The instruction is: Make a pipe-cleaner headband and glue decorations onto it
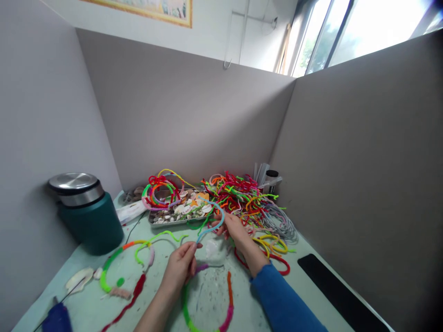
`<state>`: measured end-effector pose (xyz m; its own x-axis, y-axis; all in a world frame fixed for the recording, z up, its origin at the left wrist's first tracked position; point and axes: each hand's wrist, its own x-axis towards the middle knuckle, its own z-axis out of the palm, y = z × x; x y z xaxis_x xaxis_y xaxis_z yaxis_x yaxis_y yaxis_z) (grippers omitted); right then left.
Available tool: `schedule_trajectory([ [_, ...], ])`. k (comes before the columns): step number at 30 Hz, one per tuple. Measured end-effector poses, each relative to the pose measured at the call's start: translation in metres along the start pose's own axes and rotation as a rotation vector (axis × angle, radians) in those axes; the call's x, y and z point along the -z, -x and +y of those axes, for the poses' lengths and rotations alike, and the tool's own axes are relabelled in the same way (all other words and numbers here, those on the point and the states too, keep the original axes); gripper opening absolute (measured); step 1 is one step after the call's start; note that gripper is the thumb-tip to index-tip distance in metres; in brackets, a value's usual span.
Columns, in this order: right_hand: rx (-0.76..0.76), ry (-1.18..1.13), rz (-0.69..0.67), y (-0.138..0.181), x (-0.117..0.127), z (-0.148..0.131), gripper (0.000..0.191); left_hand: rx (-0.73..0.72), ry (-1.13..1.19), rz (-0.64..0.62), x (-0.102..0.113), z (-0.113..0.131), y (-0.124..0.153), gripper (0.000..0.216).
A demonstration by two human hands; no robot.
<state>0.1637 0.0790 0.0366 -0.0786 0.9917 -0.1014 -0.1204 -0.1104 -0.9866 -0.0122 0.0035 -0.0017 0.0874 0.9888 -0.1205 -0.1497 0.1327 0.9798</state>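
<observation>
A light blue pipe cleaner (209,230) curves between my two hands. The fingertips of my left hand (180,263) pinch its lower end. My right hand (232,228) has its fingers closed round the middle of the curve, and the far end loops free above the tray. Below my left hand is an unclosed ring wrapped in green, pink and orange (228,311). Its purple end with bare wire (209,266) shows beside that hand; whether the left fingers also hold the ring is hidden.
Behind my hands stands a metal tray (164,224) of shells, with finished rings (162,193) on it. A heap of pipe cleaners (238,193) lies at the back right. Left are a teal flask (92,226) and another colourful ring (107,267). A black strip (332,288) lies right; partitions (194,115) enclose the table.
</observation>
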Motion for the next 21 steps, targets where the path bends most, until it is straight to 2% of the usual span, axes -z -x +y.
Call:
schedule_trajectory([
  [5,-0.062,-0.346,-0.147,0.013,-0.014,-0.010,0.028,-0.001,-0.125,-0.045,-0.001,-0.004,0.001,0.048],
  [10,0.003,-0.482,-0.100,0.018,-0.017,-0.015,0.025,0.049,-0.123,-0.016,-0.002,-0.002,0.003,0.048],
  [17,0.098,-0.596,-0.039,0.017,-0.016,-0.013,0.016,0.114,0.272,-0.137,-0.004,0.010,0.009,0.038],
  [21,0.119,-0.601,-0.039,0.016,-0.014,-0.013,0.016,0.124,0.358,-0.160,0.000,0.012,0.010,0.035],
])
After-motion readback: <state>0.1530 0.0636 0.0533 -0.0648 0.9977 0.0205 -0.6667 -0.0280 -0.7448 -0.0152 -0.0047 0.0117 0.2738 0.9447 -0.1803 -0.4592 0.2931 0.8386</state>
